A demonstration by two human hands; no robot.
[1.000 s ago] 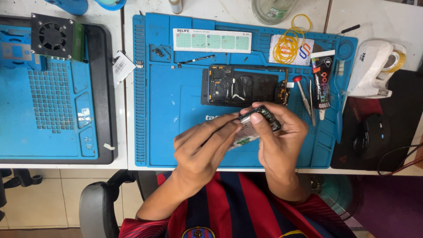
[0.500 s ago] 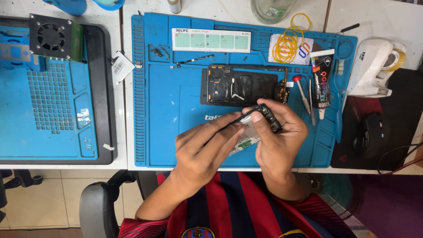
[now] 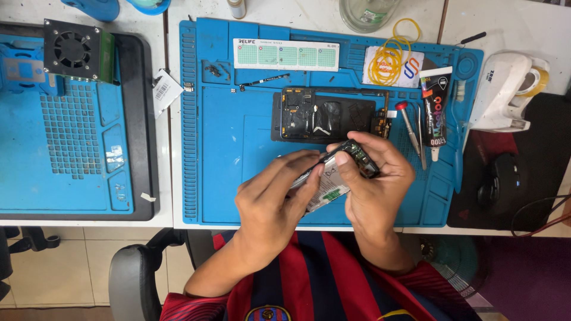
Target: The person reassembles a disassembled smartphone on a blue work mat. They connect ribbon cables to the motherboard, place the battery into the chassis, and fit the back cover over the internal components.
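1. Gripping a small phone part [image 3: 336, 172] between them, the left hand [image 3: 276, 199] and right hand [image 3: 375, 184] are closed on it above the blue mat [image 3: 232, 160], just below the opened phone [image 3: 324, 116].
2. The step looks like fine separating or fitting; it calls for a steady pinch.
3. The fingers hide most of the part, so its kind is unclear.

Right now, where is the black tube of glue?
In the head view, the black tube of glue lies at the right edge of the blue work mat, beside the tweezers and below the yellow rubber bands.
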